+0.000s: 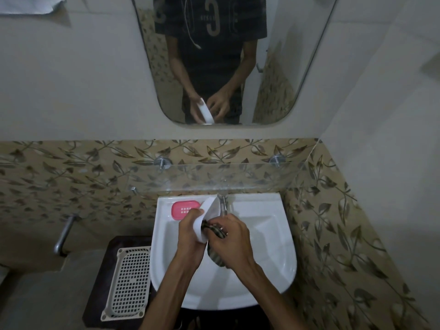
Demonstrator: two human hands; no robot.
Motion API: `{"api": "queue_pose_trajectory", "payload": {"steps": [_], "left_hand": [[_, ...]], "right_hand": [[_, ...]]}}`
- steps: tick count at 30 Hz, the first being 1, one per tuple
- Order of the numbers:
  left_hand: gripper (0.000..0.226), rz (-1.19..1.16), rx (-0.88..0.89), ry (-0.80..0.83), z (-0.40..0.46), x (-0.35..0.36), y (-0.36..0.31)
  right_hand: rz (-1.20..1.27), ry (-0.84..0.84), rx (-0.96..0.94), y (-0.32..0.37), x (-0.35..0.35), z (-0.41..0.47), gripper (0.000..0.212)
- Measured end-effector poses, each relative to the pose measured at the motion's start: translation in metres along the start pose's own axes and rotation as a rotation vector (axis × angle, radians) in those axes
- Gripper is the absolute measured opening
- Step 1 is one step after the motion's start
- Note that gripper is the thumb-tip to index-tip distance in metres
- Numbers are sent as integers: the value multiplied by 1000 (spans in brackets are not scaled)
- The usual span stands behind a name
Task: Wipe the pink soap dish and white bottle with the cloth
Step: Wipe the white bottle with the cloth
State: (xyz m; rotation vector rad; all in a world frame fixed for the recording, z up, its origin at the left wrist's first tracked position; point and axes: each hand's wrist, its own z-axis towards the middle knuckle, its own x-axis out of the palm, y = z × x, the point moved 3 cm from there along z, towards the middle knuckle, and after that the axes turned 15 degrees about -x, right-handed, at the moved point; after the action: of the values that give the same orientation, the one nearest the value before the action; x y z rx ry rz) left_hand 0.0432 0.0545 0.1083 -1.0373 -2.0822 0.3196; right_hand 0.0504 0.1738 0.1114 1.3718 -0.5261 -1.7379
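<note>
My left hand (190, 231) grips the white bottle (207, 211) and holds it tilted over the white sink (273, 246), its far end pointing toward the tap. My right hand (229, 236) holds a dark patterned cloth (215, 254) bunched against the bottle's right side, and a tail of it hangs below my hand. The pink soap dish (184, 208) lies on the sink's back left ledge, just left of the bottle and apart from both hands.
A chrome tap (223, 203) stands at the back of the sink under a glass shelf (214, 177). A white perforated tray (129, 279) lies on a dark stand to the left. The mirror (214, 67) above reflects my hands.
</note>
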Motion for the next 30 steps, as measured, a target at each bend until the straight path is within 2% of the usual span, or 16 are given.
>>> {"api": "queue_pose_trajectory", "payload": {"steps": [1, 4, 8, 11, 15, 19, 23, 26, 28, 30], "left_hand": [[48, 0, 10, 6, -1, 2, -2], [21, 3, 30, 22, -4, 10, -9], [16, 9, 58, 2, -5, 18, -15], [13, 18, 54, -17, -9, 25, -17], [15, -1, 41, -1, -12, 23, -17], [23, 23, 65, 74, -19, 31, -22], [20, 3, 77, 86, -18, 28, -23], [24, 31, 82, 121, -21, 35, -20], [22, 25, 77, 82, -21, 37, -22], [25, 11, 75, 39, -19, 37, -25]], "right_hand": [[-12, -22, 1, 0, -2, 3, 12], [-47, -61, 18, 0, -10, 12, 9], [-50, -64, 55, 1, -18, 21, 12], [-37, -71, 55, 2, -20, 22, 6], [-35, -53, -65, 11, -26, 24, 2], [-185, -152, -144, 9, -41, 40, 5], [-141, 3, -190, 12, -33, 34, 6], [-209, -126, -196, 5, -46, 43, 6], [-160, -138, -177, 10, -40, 38, 6], [-22, -26, -167, 18, -28, 27, 3]]}}
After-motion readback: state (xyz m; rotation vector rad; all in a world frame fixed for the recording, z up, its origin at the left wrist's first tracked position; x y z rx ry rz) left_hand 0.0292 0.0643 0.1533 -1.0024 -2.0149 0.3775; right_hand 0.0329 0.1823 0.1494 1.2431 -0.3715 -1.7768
